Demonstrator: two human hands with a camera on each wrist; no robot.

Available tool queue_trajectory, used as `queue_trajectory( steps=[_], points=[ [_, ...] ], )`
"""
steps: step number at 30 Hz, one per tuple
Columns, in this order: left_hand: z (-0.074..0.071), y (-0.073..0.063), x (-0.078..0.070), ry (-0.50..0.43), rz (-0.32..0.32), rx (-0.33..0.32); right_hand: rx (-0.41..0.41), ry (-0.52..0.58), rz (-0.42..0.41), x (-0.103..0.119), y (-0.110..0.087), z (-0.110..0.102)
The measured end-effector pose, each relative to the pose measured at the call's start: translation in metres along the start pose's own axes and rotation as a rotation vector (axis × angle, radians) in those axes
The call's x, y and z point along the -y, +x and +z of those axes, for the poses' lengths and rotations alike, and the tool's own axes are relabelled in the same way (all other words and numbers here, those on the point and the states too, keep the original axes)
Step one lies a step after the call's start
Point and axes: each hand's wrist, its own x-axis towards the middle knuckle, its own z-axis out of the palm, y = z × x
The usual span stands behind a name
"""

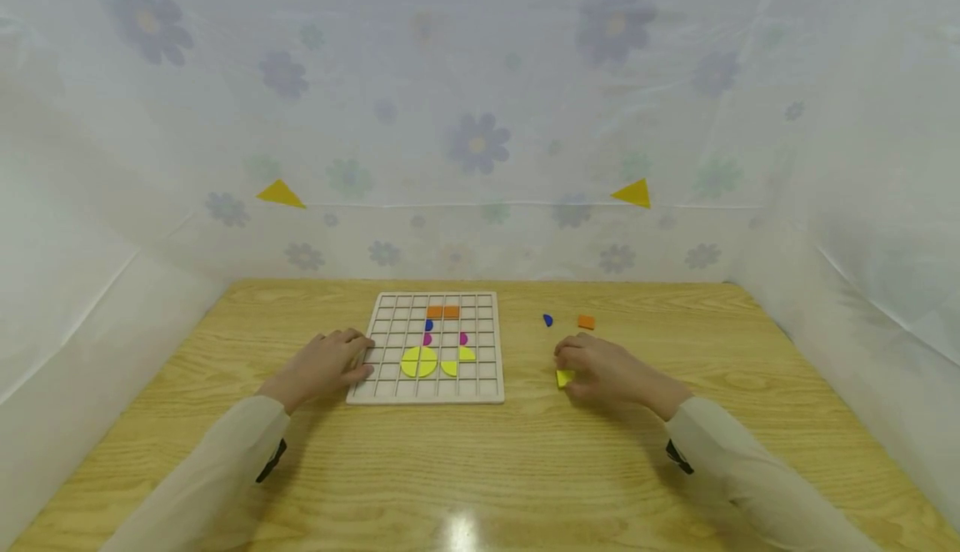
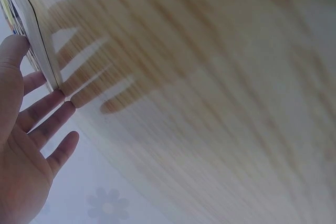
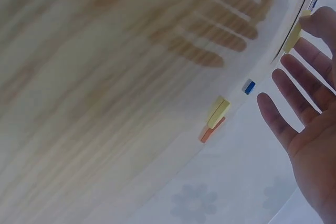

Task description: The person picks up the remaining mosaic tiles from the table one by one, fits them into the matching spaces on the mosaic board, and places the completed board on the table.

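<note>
A pale square grid board (image 1: 390, 393) lies on the table, left of centre. My left hand (image 1: 322, 364) touches its left edge; in the left wrist view the thumb (image 2: 14, 51) and straight fingers meet the board's edge (image 2: 39, 40). On the board are two orange rectangles (image 1: 443, 312), a blue half-circle (image 1: 429, 325), two magenta half-circles (image 1: 463, 338), a yellow circle of quarter pieces (image 1: 418, 362) and two more yellow quarters (image 1: 450, 367). Right of the board, my right hand (image 1: 611, 373) pinches a yellow piece (image 3: 296, 32) between thumb and forefinger, its other fingers spread.
Beyond the right hand, a blue half-circle (image 1: 548, 320) and an orange rectangle (image 1: 586, 322) lie on the wooden table (image 1: 450, 460). The right wrist view shows another yellow piece (image 3: 218, 113) close to the orange one. A flowered white curtain (image 1: 480, 235) encloses the table's back and sides.
</note>
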Motion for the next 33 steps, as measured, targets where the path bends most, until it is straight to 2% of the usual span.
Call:
queue_trajectory(
  steps=[9,16,26,33],
  points=[
    [0.002,0.0,0.001,0.02,0.001,-0.002,-0.018,-0.031,-0.034,0.01,0.018,0.003],
    [0.002,-0.001,0.001,0.02,0.01,-0.009,-0.053,-0.028,-0.097,0.02,0.034,0.007],
    [0.003,0.0,0.001,0.023,-0.002,-0.011,-0.008,-0.048,-0.095,0.038,0.057,0.007],
    [0.002,0.0,0.0,0.02,-0.006,-0.014,0.014,-0.045,-0.126,0.048,0.073,0.008]
  ],
)
